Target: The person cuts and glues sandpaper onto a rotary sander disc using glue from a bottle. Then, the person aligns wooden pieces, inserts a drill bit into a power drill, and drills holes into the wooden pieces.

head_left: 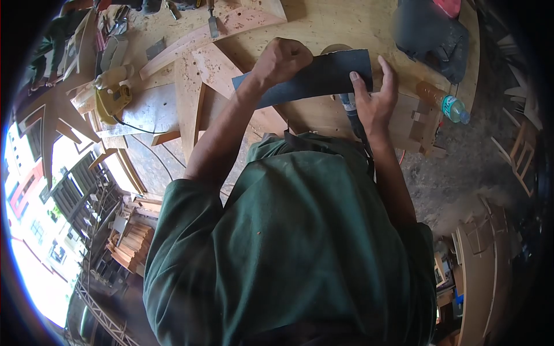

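Fingers of the left hand (283, 62) are curled into a closed fist over the upper edge of a dark sheet (326, 78); whether any of them pinches it, I cannot tell. On the right hand (378, 98), the thumb rests against the sheet's front near its right end, while a finger points up just beyond that end, spread well away from the thumb; the remaining fingers are hidden, so what they press is unclear. Between the two hands, the sheet runs lengthwise above a wooden workbench (346, 29), in front of the person's green shirt (306, 225). Beneath its right part, a dark power tool (353, 118) shows in part. Farther left, a chisel (213, 26) lies at a curved wooden piece (239, 24) strewn with shavings, and more boards cross below. A yellow power tool (111, 104) with a black cord sits at the bench's left side. Toward the right are a bottle (449, 105) with a green label and blue cap and, above it, a dark bulky object (435, 43), partly blurred. Stacked wood (133, 242) stands low on the left.
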A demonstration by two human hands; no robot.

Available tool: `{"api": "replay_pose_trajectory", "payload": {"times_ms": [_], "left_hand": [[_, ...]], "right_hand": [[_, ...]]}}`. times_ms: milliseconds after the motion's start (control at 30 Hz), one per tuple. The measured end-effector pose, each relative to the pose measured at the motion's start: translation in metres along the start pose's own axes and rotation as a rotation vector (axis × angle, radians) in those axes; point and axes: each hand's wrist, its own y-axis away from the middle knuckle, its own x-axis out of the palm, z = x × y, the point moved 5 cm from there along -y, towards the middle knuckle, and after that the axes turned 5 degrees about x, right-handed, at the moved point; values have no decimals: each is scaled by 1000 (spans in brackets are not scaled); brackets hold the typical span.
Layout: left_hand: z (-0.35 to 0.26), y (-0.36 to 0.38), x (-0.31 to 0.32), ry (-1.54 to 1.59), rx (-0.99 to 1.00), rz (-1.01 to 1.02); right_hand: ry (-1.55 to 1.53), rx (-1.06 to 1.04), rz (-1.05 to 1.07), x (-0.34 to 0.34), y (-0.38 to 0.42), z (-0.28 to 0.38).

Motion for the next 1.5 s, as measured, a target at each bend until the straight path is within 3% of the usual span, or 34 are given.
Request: {"api": "replay_pose_trajectory", "payload": {"times_ms": [33,167,333,400,567,800,1033,1233,1400,1500], "left_hand": [[-8,3,-4,9,0,-24],[-45,16,-21,-3,98,-110],[-99,12,-50,-331,583,-398],[-105,0,-54,-470,744,-496],[-70,-68,-43,-565,876,-505],[-59,-135,4,-594,1098,-417],[30,-139,70,-595,949,-186],[53,-135,81,-532,869,-175],[56,-135,82,-484,821,-214],[62,-142,84,-480,747,-187]], "right_hand": [[83,-147,-34,-5,-7,19],[141,-396,10,-12,-29,75],[129,-586,-1,-20,-63,113],[68,-546,-49,-26,-80,115],[-21,-315,-228,-34,-119,62],[17,-289,-152,-23,-114,7],[22,25,130,22,-100,-66],[141,113,250,46,-77,-128],[84,114,288,58,-82,-129],[107,269,449,89,-101,-130]]}}
